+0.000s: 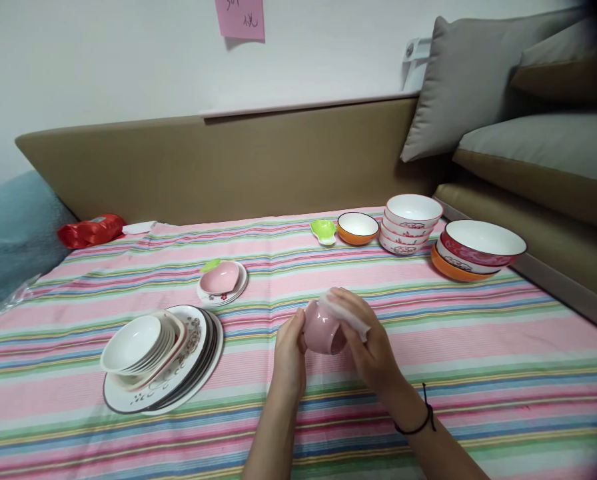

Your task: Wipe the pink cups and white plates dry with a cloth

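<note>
My left hand [292,343] grips the left side of a small pink bowl [321,330], which is tilted so that its glossy outside and foot ring show. In my right hand [371,340] is a white tissue [346,312], pressed against the bowl's upper right side. Both hands hold the bowl above the striped cloth [258,373]. A black cord is tied round my right wrist. The inside of the bowl is turned away and hidden.
At left stand stacked plates and white bowls [131,343]; behind them a pink dish [220,278] rests on small plates. Farther right are a green leaf-shaped dish [323,231], an orange bowl [357,235], stacked white bowls [412,230] and stacked large bowls [483,247]. Cushions [478,73] lie at right.
</note>
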Demonstrator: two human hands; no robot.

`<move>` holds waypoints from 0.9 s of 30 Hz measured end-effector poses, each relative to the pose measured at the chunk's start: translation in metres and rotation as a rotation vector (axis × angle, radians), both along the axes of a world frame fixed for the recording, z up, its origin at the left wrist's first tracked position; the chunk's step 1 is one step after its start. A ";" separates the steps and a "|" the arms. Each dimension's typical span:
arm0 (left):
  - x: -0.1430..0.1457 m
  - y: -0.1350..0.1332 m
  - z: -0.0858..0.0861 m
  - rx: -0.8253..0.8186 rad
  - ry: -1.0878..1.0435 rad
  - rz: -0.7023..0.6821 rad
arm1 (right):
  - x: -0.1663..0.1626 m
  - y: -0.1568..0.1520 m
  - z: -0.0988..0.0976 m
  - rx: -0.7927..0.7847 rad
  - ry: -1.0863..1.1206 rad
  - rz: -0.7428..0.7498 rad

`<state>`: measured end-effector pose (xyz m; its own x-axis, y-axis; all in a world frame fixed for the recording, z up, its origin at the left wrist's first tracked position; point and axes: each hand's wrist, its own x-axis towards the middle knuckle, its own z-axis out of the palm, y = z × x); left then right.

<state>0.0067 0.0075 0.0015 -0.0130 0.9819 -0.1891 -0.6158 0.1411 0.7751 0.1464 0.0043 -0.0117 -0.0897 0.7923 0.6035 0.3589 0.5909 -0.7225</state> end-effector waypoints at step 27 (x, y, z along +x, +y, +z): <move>0.002 -0.004 0.000 0.157 0.041 -0.050 | -0.004 -0.003 0.002 -0.111 0.164 0.037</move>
